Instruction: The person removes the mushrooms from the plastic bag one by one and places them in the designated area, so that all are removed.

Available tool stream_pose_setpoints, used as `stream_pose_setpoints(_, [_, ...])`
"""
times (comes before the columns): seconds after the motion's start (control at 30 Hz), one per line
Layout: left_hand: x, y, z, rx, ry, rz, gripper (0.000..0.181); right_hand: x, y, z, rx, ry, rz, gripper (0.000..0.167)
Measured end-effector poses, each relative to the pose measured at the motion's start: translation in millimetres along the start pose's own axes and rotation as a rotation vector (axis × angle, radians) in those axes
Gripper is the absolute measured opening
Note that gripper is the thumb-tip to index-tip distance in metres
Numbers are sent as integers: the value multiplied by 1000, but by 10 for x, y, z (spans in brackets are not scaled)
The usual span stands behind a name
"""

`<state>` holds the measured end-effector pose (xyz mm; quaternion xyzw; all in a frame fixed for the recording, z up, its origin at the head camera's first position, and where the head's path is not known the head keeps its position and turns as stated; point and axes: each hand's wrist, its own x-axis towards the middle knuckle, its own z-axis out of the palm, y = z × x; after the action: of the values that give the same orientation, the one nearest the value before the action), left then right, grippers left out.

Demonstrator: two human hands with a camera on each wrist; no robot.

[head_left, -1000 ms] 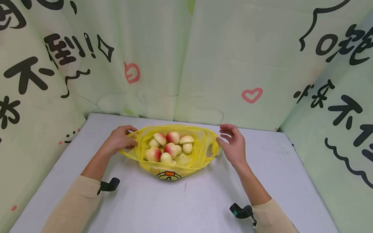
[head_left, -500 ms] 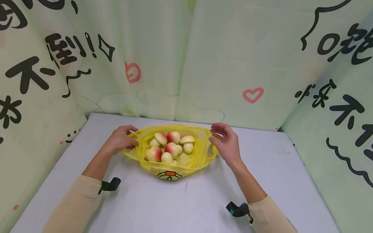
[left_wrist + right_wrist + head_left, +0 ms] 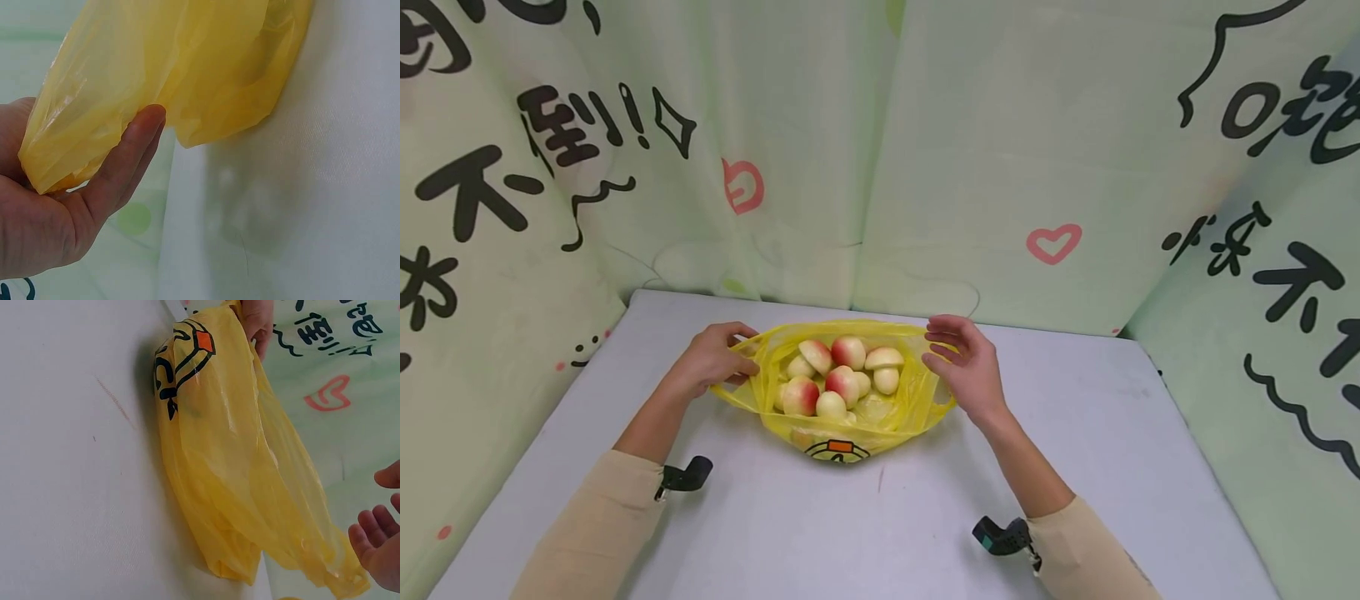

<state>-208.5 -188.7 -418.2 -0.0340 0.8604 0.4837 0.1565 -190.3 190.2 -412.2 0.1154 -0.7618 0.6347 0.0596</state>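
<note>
A yellow plastic bag (image 3: 925, 400) lies with its mouth wide on the table. Inside it several toy mushrooms (image 3: 883, 358) show, cream-coloured, some blushed red. My left hand (image 3: 718, 358) holds the bag's left handle; in the left wrist view the film passes between thumb and fingers of the left hand (image 3: 75, 219). My right hand (image 3: 966, 367) hovers over the right handle, fingers bent loosely and thumb apart. In the right wrist view the right hand (image 3: 384, 544) has nothing between thumb and fingers, close to the bag's handle (image 3: 344, 581); contact is unclear.
The white table (image 3: 850, 533) ends at a pale green curtain (image 3: 940, 167) printed with black characters and pink hearts. Similar cloth hangs on both sides. Small black wrist cameras (image 3: 688, 475) sit on both forearms.
My right hand has moved left, from beside the bag to over its right handle. A pale object beside that handle one second ago is now hidden. The left hand stays put.
</note>
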Motion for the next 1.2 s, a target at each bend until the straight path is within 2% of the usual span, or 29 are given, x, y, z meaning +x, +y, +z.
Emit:
stream_pose_setpoints(0.2, [4,4,18,5,6,-12,60,16,6,64,20,-58,-2,49])
stream_pose_setpoints(0.47, [-2,-4,14,-1,7,-7,61,39,40,159,-41,-174,51,48])
stream_pose_setpoints(0.7, [-1,-14,7,-1,6,-4,61,59,80,229,-69,-196,78,47])
stream_pose_setpoints(0.97, [-11,8,1,4,5,-2,59,102,133,286,-208,-225,62,50])
stream_pose_setpoints(1.2, [-16,-10,5,3,-3,-1,58,109,185,328,-287,-225,93,51])
